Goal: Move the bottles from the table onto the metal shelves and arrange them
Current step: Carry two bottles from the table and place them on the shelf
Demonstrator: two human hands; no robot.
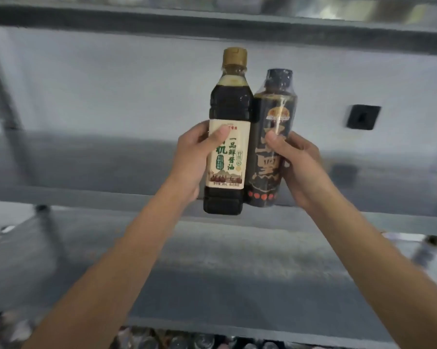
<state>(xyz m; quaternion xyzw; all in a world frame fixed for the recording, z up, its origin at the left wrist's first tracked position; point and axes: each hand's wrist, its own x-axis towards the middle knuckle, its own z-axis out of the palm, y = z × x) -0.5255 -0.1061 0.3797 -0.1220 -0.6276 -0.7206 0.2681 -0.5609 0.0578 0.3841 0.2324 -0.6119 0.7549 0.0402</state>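
My left hand (191, 159) grips a dark soy sauce bottle (228, 104) with a cream label and a tan cap, held upright. My right hand (294, 167) grips a black-wrapped bottle (270, 157) with a dark cap, also upright. The two bottles touch side by side, raised in front of the grey metal shelf (111, 195), their bases level with its front edge. Fingers behind the bottles are hidden.
An upper shelf board (212, 23) runs across the top. A lower shelf (237, 273) lies below my arms, with several bottles (199, 341) blurred beneath it. A black wall socket (362, 117) sits on the pale wall at right. A shelf post (3, 96) stands at left.
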